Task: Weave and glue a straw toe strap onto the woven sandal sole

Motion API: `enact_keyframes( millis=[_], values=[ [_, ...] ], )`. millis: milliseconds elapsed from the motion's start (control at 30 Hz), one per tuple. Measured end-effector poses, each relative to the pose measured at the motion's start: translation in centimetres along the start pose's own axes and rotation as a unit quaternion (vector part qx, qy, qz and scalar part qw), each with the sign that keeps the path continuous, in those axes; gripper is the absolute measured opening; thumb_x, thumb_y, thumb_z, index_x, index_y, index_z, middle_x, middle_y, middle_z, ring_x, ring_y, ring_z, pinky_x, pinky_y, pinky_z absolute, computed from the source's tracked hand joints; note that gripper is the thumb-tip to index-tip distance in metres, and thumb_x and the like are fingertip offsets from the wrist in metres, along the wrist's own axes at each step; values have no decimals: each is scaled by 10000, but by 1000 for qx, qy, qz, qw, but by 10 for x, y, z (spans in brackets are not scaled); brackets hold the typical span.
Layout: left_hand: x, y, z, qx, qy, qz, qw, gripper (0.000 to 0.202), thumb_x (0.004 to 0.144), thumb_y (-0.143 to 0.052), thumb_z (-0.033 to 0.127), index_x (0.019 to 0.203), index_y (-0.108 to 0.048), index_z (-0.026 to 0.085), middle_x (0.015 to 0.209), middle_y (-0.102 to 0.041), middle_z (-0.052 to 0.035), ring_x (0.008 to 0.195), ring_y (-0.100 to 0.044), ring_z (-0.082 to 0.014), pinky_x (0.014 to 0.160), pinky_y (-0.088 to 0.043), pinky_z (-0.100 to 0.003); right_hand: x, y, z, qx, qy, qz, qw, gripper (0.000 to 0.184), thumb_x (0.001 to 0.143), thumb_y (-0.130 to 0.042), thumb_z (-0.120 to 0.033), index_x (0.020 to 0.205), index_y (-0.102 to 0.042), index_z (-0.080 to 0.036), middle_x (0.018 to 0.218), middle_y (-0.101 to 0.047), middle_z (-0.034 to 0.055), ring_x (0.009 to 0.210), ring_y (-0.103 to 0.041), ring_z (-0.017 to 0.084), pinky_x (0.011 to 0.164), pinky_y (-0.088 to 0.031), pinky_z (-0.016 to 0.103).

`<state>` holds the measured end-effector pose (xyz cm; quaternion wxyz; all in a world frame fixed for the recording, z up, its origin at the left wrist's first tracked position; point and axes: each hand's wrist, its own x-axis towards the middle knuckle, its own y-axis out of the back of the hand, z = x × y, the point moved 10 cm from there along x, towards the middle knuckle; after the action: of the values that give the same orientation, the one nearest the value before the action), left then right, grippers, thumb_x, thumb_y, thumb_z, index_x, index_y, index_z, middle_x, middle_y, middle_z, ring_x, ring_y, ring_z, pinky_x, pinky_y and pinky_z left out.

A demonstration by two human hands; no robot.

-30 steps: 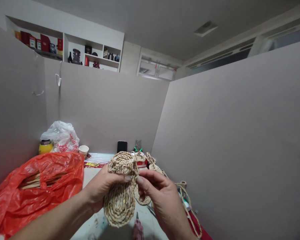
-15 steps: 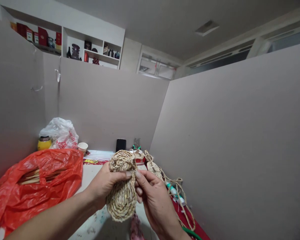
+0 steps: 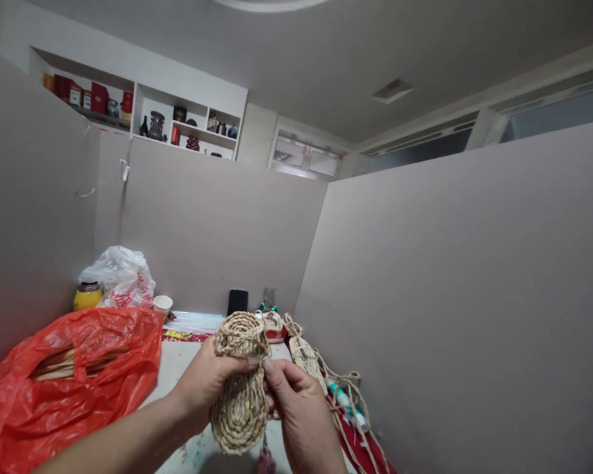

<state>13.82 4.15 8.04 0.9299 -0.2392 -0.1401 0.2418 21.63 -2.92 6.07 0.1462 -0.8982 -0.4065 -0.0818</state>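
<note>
A small woven straw slipper [image 3: 240,418], made of coiled braided cord, is held up over the table with its rounded toe piece at the far end. My left hand [image 3: 205,375] grips it from the left, thumb laid across the narrow middle. At its right edge, my right hand [image 3: 301,405] pinches with thumb and forefinger just below the toe piece. The other right fingers curl beneath, and whether a loose strand lies in the pinch is hidden. Beyond my right hand lie another flat woven straw piece [image 3: 305,359] and loose braided cord [image 3: 348,378].
An open red plastic bag [image 3: 113,329] with straw strips sits at left. Behind it are a yellow jar [image 3: 87,297], a white plastic bag [image 3: 123,273] and a paper cup [image 3: 163,304]. A phone [image 3: 238,301] leans on the back partition [image 3: 212,230]. Another partition [image 3: 449,296] stands at right.
The whole view has shifted, so everything sits a little lower in the picture. Both hands keep their hold on the slipper, with the right fingers only slightly moved along its edge.
</note>
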Motion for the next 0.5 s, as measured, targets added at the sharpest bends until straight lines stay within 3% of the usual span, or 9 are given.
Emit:
enact_keyframes(
  millis=[200, 367, 500],
  values=[
    [1, 1, 9, -6, -11, -15, 1000, 247, 633, -752, 146, 838, -614, 128, 647, -674, -46, 534, -631, -179, 542, -537, -301, -6, -4, -25, -115, 73, -32, 990, 433, 792, -630, -559, 636, -628, -155, 542, -516, -19, 513, -463, 107, 488, -385, 212],
    [3, -2, 8, -8, -6, -27, 1000, 248, 642, -751, 112, 869, -648, 118, 693, -683, -47, 600, -630, -155, 579, -518, -252, -1, 15, -33, -86, 99, 30, 991, 331, 786, -674, -487, 912, -707, -183, 688, -648, 11, 554, -554, 123, 522, -483, 223],
    [2, -1, 7, 6, -13, -20, 1000, 296, 632, -750, 87, 914, -668, 117, 762, -702, -55, 664, -634, -142, 627, -498, -223, -3, 18, -47, -93, 173, 50, 979, 216, 788, -710, -362, 960, -705, -231, 813, -694, 19, 659, -616, 138, 581, -523, 223]
  ],
)
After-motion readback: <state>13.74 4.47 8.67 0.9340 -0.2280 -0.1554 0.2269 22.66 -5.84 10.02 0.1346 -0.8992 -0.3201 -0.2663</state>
